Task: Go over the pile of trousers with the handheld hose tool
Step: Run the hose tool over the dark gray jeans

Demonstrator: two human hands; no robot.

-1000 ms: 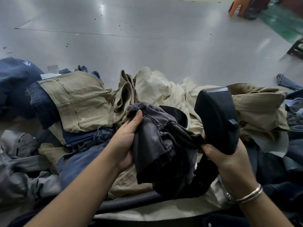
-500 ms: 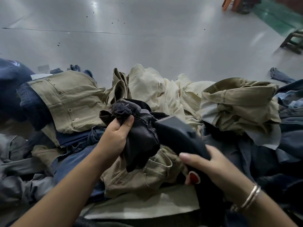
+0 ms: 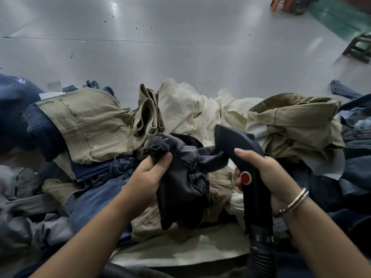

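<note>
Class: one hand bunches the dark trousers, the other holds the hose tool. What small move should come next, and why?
Probably sweep the tool's nozzle down the dark trousers: the left hand already holds them bunched, and the right hand has the nozzle at their fold.

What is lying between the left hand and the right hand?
In the head view, bunched dark grey trousers fill the gap: the left hand clutches them, and the right hand holds the black hose tool with its nozzle against them.

The ribbed hose (image 3: 262, 255) exits the bottom picture edge. The tool nozzle (image 3: 226, 141) mouth is hidden behind the dark trousers (image 3: 184, 189). The wooden stool (image 3: 359, 48) and orange chair (image 3: 281, 4) are cut off at the picture edges. The counter surface is covered by garments.
</note>
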